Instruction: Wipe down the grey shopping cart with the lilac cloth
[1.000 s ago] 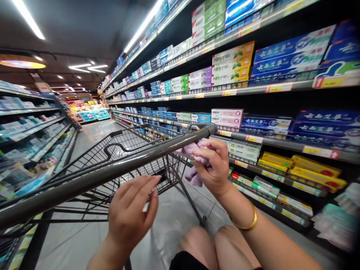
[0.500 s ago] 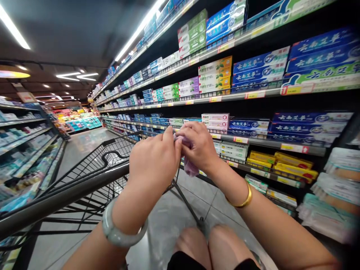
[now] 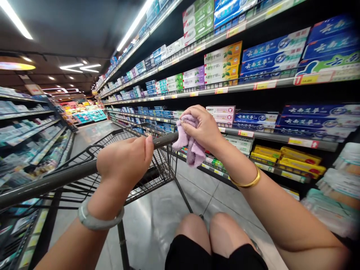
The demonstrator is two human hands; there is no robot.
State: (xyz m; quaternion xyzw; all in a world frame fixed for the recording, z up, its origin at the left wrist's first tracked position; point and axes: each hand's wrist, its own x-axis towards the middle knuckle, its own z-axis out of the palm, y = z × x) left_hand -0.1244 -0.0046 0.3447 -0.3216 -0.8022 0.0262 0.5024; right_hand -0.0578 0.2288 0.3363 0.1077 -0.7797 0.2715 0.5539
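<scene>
My left hand (image 3: 125,155) is wrapped around the dark handlebar (image 3: 70,174) of a shopping cart. A pale bangle circles that wrist. In my right hand (image 3: 204,125) is a crumpled lilac cloth (image 3: 194,150), its loose ends hanging below my fingers. The cloth lies against the right end of the handlebar, and my fingers are closed over it. A gold bracelet is on the right forearm. Beyond the handle, the wire basket (image 3: 157,180) of the cart shows its dark mesh.
Shelves of boxed toothpaste (image 3: 275,48) run along the right side, close to my right arm. Stacked plastic-wrapped packs (image 3: 334,198) stand at the lower right. Another shelf row (image 3: 28,131) lines the left. Grey tiled floor (image 3: 157,225) lies beneath the cart.
My hands have moved apart. The left, which was beside the cloth, has shifted left onto the handlebar. The right keeps the cloth, now hanging more openly at the handle's right end.
</scene>
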